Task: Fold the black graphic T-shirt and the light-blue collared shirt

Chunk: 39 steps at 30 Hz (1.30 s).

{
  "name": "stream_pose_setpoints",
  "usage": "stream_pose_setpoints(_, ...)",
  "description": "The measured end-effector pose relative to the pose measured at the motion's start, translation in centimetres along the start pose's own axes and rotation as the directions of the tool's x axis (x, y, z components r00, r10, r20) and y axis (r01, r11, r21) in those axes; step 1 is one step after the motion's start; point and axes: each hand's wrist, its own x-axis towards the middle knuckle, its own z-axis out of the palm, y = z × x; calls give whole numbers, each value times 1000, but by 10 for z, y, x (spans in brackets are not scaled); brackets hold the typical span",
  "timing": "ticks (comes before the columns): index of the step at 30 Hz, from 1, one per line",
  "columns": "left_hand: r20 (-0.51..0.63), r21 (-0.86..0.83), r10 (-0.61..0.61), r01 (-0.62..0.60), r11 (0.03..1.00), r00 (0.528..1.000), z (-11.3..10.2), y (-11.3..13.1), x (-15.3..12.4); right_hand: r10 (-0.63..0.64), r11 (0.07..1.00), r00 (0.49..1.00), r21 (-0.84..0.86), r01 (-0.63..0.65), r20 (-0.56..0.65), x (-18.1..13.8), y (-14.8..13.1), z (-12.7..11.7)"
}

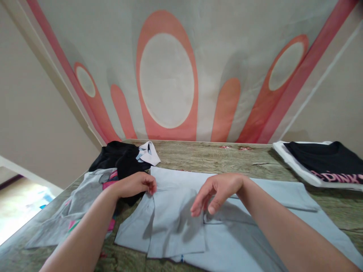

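Note:
A light blue shirt [235, 241] lies spread on the wood-patterned table, with a sleeve-like part [176, 226] folded over its left side. At the upper left edge of this fold, my left hand [138, 185] has its fingers curled and pinched on the cloth. My right hand [218, 192] hangs just over the middle of the shirt, thumb and fingers apart, holding nothing. Its shadow falls on the fabric below. Whether its fingertips touch the cloth is hard to make out.
Left of the shirt lie a black garment [119, 155] with a white collar [150, 153] and a crumpled grey garment [82, 204] with pink parts. A folded black shirt with pink lettering [326, 155] rests on white cloth [292, 162] at the right. A patterned wall [207, 45] rises behind the table [193, 155].

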Motion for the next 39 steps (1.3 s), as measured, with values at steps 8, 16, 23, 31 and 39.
stream_pose_setpoints(8,-282,483,234,-73,873,930,68,-9,28,68,996,960,-39,-82,-272,32,29,0)
stream_pose_setpoints(16,-338,391,342,-200,899,877,63,-6,12,73,883,956,-427,-194,-283,23,-11,20)
stream_pose_setpoints(23,-253,167,327,-292,942,911,69,-1,-6,-90,434,955,-874,-218,-283,34,-5,107)
stream_pose_setpoints(31,-125,48,293,-289,956,948,58,-11,-17,-224,235,908,-924,-302,-354,35,38,123)
stream_pose_setpoints(39,-16,-55,291,-292,955,957,47,-12,-26,-217,766,737,-579,-278,-640,30,27,78)
